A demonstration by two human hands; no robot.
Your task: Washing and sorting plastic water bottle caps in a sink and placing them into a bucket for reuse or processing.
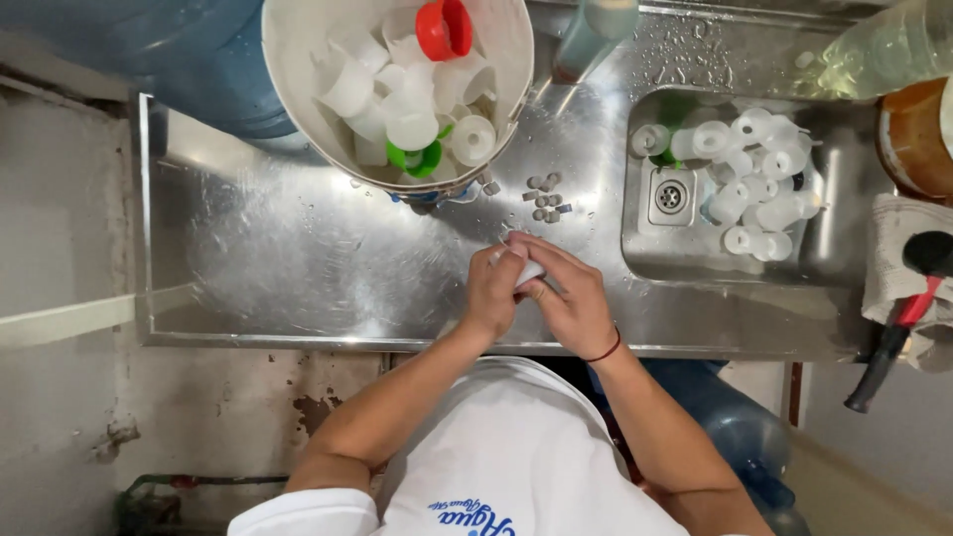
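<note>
We had a small white cap [529,272] pinched between both hands, left hand [493,291] and right hand [573,298] touching, over the near counter [298,268], bucket [298,89] far-left, sink [834,248] far-right.

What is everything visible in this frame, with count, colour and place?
bucket: one, white, top centre on the counter, full of caps
caps in bucket: many, mostly white, one red, one green
small plugs: a cluster, grey, on the counter right of the bucket
counter: one, stainless steel, wet
sink: one, steel, right, with a drain
caps in sink: many, white
water jug: one, blue, top left
bottle: one, clear, top right
cloth: one, white, right edge
tool: one, red and black handle, on the cloth
white cap: one, held between both hands
left hand: on the white cap
right hand: on the white cap, dark band at the wrist
</note>
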